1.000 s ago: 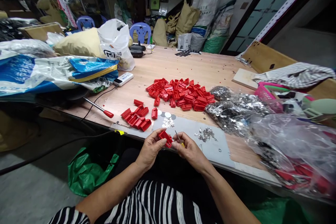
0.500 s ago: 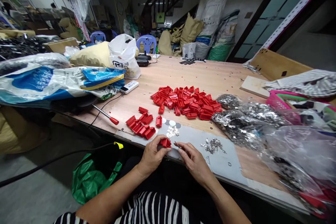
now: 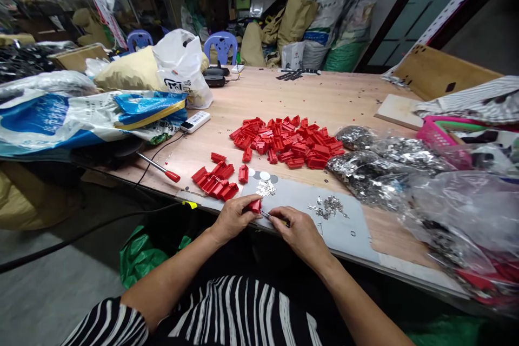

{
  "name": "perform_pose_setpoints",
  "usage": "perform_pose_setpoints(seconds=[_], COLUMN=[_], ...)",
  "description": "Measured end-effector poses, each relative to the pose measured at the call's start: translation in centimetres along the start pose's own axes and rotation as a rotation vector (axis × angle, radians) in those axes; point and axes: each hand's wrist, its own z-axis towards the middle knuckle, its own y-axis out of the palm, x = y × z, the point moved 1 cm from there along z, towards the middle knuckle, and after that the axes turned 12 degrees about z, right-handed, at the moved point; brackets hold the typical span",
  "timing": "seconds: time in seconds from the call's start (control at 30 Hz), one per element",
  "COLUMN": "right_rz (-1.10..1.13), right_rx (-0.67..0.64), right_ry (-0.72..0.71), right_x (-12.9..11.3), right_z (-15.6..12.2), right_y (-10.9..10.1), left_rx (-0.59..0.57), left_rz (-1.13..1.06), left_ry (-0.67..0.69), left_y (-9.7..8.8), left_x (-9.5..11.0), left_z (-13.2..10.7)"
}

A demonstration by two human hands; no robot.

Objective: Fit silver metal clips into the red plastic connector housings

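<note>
Hands: left hand (image 3: 233,219) pinches a red clip (image 3: 255,205) at lower centre; right hand (image 3: 298,232) grips a thin tool (image 3: 276,218).
Change: tool tip, upright a second ago, now meets the clip; work on this piece looks under way.
Beyond: grey mat (image 3: 300,200) with metal bits (image 3: 328,206), then red pile (image 3: 284,143) at centre.

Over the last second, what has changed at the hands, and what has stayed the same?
The right hand has tipped its small tool from upright to level, tip now at the red piece in the left hand. Both grips, the red piles and metal bits stayed put.
</note>
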Motion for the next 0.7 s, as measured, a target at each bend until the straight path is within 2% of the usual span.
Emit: perform_pose_setpoints(seconds=[0.4, 0.57, 0.7], right_rz=[-0.243, -0.370, -0.260], right_rx=[0.007, 0.016, 0.030], right_ry=[-0.047, -0.012, 0.002], right_x=[-1.1, -2.1, -2.0], right_z=[-0.2, -0.3, -0.2], right_y=[1.1, 2.3, 2.2], left_rx=[-0.014, 0.011, 0.006], left_rz=[0.069, 0.063, 0.030], left_ry=[-0.003, -0.008, -0.023], left_y=[0.2, 0.5, 0.5], left_x=[-0.2, -0.2, -0.4], left_z=[-0.1, -0.3, -0.4])
